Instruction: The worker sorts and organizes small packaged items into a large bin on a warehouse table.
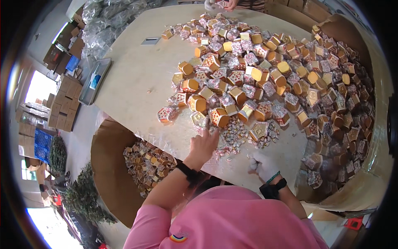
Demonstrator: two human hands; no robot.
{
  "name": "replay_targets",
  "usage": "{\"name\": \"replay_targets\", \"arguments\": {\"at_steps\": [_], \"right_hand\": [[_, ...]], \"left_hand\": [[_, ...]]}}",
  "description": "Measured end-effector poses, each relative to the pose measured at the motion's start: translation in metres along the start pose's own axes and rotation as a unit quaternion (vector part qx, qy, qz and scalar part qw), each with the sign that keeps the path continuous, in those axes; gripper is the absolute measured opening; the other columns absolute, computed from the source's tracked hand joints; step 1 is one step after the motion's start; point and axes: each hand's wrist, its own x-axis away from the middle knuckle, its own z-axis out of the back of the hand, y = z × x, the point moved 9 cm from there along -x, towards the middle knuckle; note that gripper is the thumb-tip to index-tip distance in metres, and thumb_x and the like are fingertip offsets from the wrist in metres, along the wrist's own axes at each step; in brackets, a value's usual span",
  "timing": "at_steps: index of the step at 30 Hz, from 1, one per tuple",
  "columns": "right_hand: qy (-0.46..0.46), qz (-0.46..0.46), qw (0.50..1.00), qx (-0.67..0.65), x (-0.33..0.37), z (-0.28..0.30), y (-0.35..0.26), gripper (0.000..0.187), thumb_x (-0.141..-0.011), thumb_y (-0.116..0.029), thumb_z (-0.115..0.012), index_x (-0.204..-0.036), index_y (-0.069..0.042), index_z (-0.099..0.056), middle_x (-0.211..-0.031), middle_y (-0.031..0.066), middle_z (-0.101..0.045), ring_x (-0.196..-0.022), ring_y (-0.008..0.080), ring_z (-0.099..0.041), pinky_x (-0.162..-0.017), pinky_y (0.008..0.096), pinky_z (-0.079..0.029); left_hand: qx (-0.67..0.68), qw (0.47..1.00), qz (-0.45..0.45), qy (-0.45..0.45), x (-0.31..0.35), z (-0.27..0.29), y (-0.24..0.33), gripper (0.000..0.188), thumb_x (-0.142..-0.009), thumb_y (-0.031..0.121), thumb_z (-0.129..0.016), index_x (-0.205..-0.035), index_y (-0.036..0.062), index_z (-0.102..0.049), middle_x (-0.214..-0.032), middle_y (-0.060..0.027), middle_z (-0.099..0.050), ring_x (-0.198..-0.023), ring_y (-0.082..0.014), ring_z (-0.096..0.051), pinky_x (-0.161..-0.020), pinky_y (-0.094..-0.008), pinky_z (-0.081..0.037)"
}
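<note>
My bare left hand (203, 146) reaches over the table with its fingers stretched forward and apart. The fingertips come up to a small frosted house-shaped ornament (199, 119) at the near edge of the pile; whether they touch it I cannot tell. Beside it lies an orange-brown house ornament (219, 117). My right hand (263, 167), in a white glove, is curled closed low over the table near the front edge; anything in its fingers is hidden. Between and ahead of the hands, small colourful candy-like pieces (233, 135) lie scattered around a tan house ornament (259, 131).
House ornaments (248, 74) heap across the table (132, 79) and fill a large carton (375, 137) at the right. Another carton (105, 153) of ornaments stands at the lower left. Another person's hands (222, 5) work at the far edge. A grey tray (95, 81) stands left.
</note>
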Motion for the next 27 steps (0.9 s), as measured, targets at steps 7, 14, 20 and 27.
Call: {"name": "replay_targets", "arguments": {"at_steps": [7, 14, 20, 27], "right_hand": [[0.038, 0.024, 0.998, 0.032, -0.004, 0.015, 0.009, 0.02, -0.092, -0.02, -0.054, -0.078, -0.007, -0.054, -0.07, 0.0007, -0.053, -0.058, 0.0099, -0.053, -0.052, 0.0265, -0.045], [-0.021, -0.034, 0.995, 0.094, 0.003, -0.023, -0.023, 0.037, -0.095, -0.041, -0.05, -0.084, -0.005, -0.058, -0.066, 0.0006, -0.052, -0.05, 0.0092, -0.049, -0.046, 0.0288, -0.046], [-0.047, -0.099, 0.991, -0.071, 0.0, -0.046, -0.002, 0.045, -0.095, -0.051, -0.046, -0.075, -0.011, -0.05, -0.051, -0.003, -0.041, -0.035, 0.0096, -0.033, -0.038, 0.0303, -0.039], [-0.018, -0.186, 0.971, -0.152, 0.002, -0.05, 0.009, 0.052, -0.091, -0.061, -0.048, -0.063, -0.017, -0.043, -0.045, -0.0064, -0.03, -0.033, 0.0103, -0.027, -0.038, 0.0292, -0.031]], "left_hand": [[0.073, 0.996, -0.042, -0.015, -0.014, 0.035, 0.017, 0.02, -0.087, 0.02, -0.053, -0.105, 0.013, -0.054, -0.092, -0.0162, -0.06, -0.079, -0.0381, -0.065, -0.067, -0.05, -0.052], [0.154, 0.979, -0.129, -0.046, 0.008, 0.07, 0.042, 0.05, -0.069, 0.016, -0.07, -0.113, 0.0116, -0.049, -0.108, -0.0117, -0.058, -0.085, -0.0359, -0.063, -0.073, -0.0462, -0.051], [0.136, 0.97, -0.196, 0.041, 0.02, 0.075, 0.054, 0.047, -0.071, 0.014, -0.066, -0.114, 0.0094, -0.047, -0.113, -0.01, -0.056, -0.081, -0.0342, -0.062, -0.071, -0.0447, -0.05], [0.094, 0.97, -0.221, 0.023, 0.028, 0.069, 0.057, 0.062, -0.067, 0.026, -0.076, -0.119, 0.0086, -0.047, -0.116, -0.0074, -0.056, -0.089, -0.029, -0.061, -0.075, -0.0394, -0.05]]}}
